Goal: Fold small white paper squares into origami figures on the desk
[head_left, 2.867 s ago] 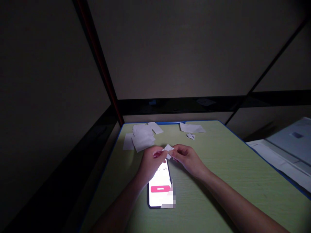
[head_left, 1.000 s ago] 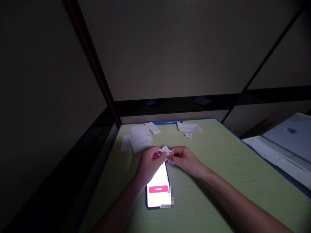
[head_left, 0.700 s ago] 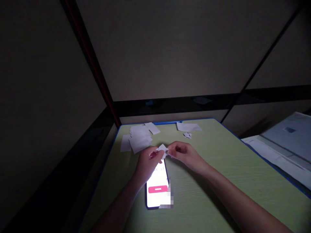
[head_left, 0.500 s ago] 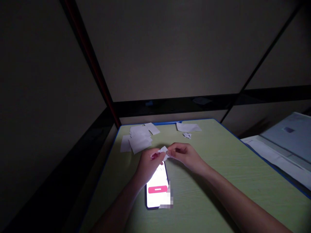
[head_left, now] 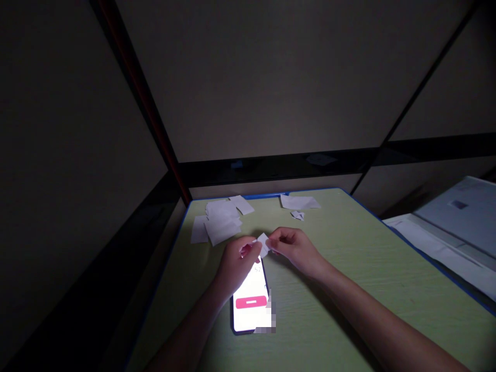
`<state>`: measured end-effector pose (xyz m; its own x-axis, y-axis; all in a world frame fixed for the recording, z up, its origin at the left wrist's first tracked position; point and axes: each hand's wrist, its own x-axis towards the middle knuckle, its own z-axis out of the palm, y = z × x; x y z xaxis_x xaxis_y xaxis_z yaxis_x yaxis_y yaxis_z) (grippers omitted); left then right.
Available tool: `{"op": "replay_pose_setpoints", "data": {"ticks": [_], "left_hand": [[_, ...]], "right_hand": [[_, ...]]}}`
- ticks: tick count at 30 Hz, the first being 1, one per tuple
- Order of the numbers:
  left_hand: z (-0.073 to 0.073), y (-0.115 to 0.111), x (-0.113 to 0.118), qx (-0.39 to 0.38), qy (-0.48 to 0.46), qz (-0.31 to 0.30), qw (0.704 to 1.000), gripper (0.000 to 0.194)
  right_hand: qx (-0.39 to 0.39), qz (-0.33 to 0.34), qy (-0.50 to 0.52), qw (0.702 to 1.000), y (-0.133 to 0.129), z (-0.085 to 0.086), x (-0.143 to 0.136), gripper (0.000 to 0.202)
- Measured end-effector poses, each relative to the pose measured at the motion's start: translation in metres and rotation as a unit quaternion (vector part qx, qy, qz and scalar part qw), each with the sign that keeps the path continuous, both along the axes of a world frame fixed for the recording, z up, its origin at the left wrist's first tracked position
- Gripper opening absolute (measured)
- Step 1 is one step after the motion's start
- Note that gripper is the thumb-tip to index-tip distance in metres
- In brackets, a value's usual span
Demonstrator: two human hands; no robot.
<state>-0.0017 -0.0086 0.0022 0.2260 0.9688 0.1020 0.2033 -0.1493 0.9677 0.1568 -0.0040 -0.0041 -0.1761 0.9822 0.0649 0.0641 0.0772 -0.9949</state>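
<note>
A small folded piece of white paper [head_left: 263, 244] is pinched between my two hands, over the top end of a lit phone [head_left: 248, 314]. My left hand [head_left: 237, 261] grips the paper's left side with thumb and fingers and covers part of the phone's screen. At the paper's right side, my right hand [head_left: 293, 247] holds it between thumb and forefinger. The phone lies face up on the green table [head_left: 329, 310], showing a white screen with a red button. The paper's underside is hidden.
Several white paper sheets [head_left: 222, 223] lie overlapping at the table's back left. Another sheet [head_left: 300, 202] and a small folded paper [head_left: 298, 215] are at the back right. A blue stick-like thing [head_left: 267, 196] runs along the back edge. Right of the table stands a pale box-like object [head_left: 461, 217].
The folded paper shows a slightly flatter, more upright face between my fingers. The number on the phone's screen has changed from 51 to 52. Both hands stay nearly in place.
</note>
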Motion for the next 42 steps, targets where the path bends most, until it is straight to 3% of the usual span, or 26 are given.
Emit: {"op": "replay_pose_setpoints", "data": {"ticks": [9,17,23,42], "left_hand": [[-0.0022,0.0016,-0.0017,0.006,-0.002,0.025,1.0,0.018],[-0.0007,0.0023,-0.0008,0.02,0.017,0.07,0.997,0.019],[-0.0041,0.0034,-0.0009,0.03,0.005,0.074,0.997,0.018],[-0.0061,0.0007,-0.0015,0.031,0.013,0.055,0.998,0.019]], "right_hand": [[-0.004,-0.011,0.0,1.0,0.0008,-0.0017,0.0007,0.019],[-0.023,0.039,0.049,0.998,-0.0015,0.004,-0.0025,0.022],[-0.023,0.065,0.011,0.998,-0.0017,0.002,-0.0012,0.028],[-0.02,0.058,-0.031,0.998,-0.0029,0.0016,-0.0035,0.025]]}}
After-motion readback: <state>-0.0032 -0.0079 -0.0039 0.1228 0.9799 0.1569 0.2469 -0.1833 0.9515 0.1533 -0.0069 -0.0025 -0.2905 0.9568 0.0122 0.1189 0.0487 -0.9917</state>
